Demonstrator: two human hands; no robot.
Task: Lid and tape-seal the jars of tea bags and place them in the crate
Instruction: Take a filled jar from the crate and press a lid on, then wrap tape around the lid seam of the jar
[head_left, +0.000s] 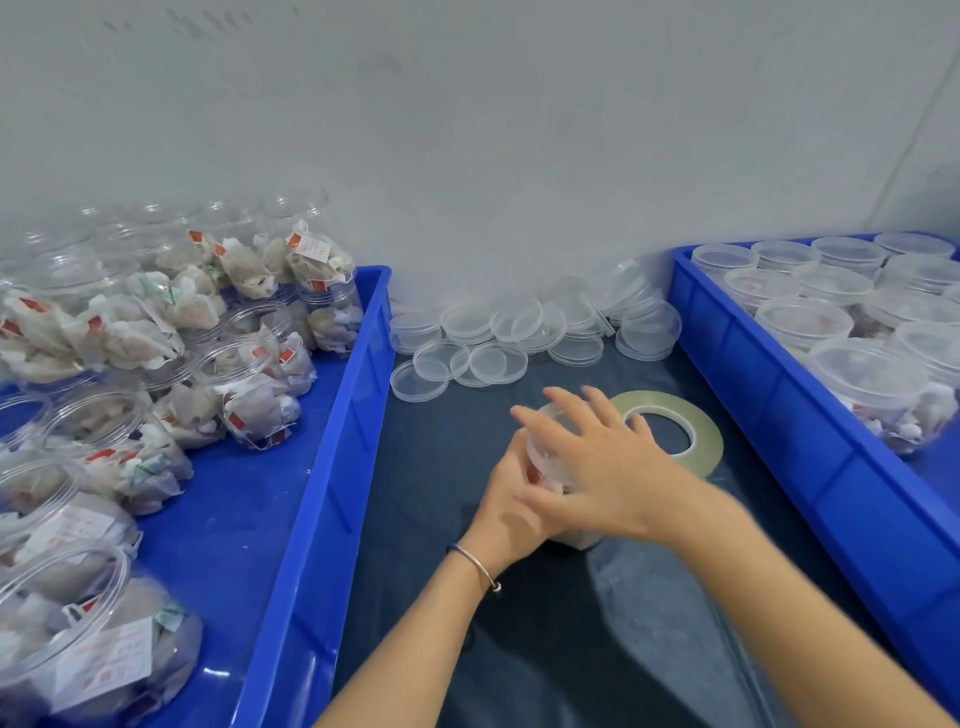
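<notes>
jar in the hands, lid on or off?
On. A clear lid caps the jar under the right hand; the left hand grips its side. Tape: cannot tell.

head camera looks forward and down, close over the table (519, 649).

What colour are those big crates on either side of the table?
Bright blue, both the left crate and the right crate, seen clearly in the head view.
</notes>
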